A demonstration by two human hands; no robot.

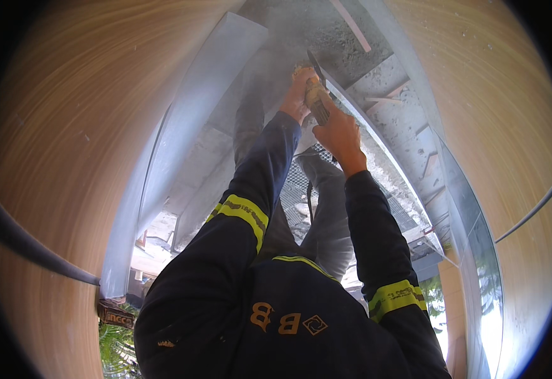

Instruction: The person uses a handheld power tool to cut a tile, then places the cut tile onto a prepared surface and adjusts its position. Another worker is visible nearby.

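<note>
2 hands seen, both closed. By the L hand (298, 95) the front of 1 power tool (314, 95) is gripped; by the R hand (340, 134) its rear body is clasped. The tool, yellowish w/ a dark body, is held out ahead at upper ctr; 1 dark disc (316, 66) is seen nearly edge-on at its front. Any marking on the tool is too small to be read. Just beside the disc, 1 pale rail (393, 157) is seen; contact can't be told. Approx. area round the tool is hazed w/ dust. 2 dark sleeves, each w/ 1 yellow band (244, 216). On the jacket (225, 341), 2 orange letters + 1 diamond emblem are printed. Beyond: 1 pinkish strip (352, 25) at top, 1 grey beam (219, 54) to the L, 2 wood-grain panels (67, 126), 1 per side. Lower L, 1 brown block (115, 314) is lettered.
</note>
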